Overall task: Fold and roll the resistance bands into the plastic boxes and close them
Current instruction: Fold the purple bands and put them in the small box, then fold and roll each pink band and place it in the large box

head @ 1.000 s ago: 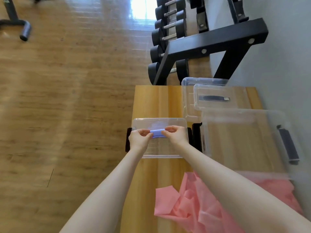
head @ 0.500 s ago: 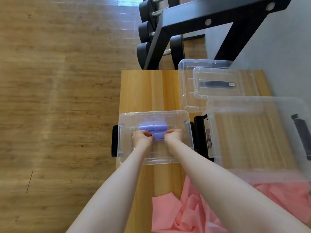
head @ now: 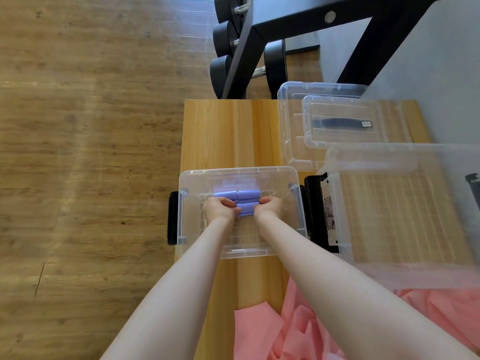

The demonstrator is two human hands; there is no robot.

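Observation:
A small clear plastic box [head: 293, 178] with black side latches sits on the wooden bench. Inside it lie rolled purple resistance bands [head: 236, 195] at the far side. My left hand [head: 219, 209] and my right hand [head: 268, 207] are both down inside the box, each gripping one end of a purple rolled band [head: 245, 209] just in front of the others. A loose pink resistance band [head: 272, 331] lies crumpled on the bench near me.
A large clear box [head: 405, 214] stands to the right of the small one. Two clear lids [head: 345, 120] lie stacked at the bench's far right. A black dumbbell rack [head: 259, 42] stands beyond the bench [head: 220, 133]; wooden floor lies to the left.
Both hands have lowered the purple roll from above the box rim down inside it, next to the other rolls. The view has tipped down and closer.

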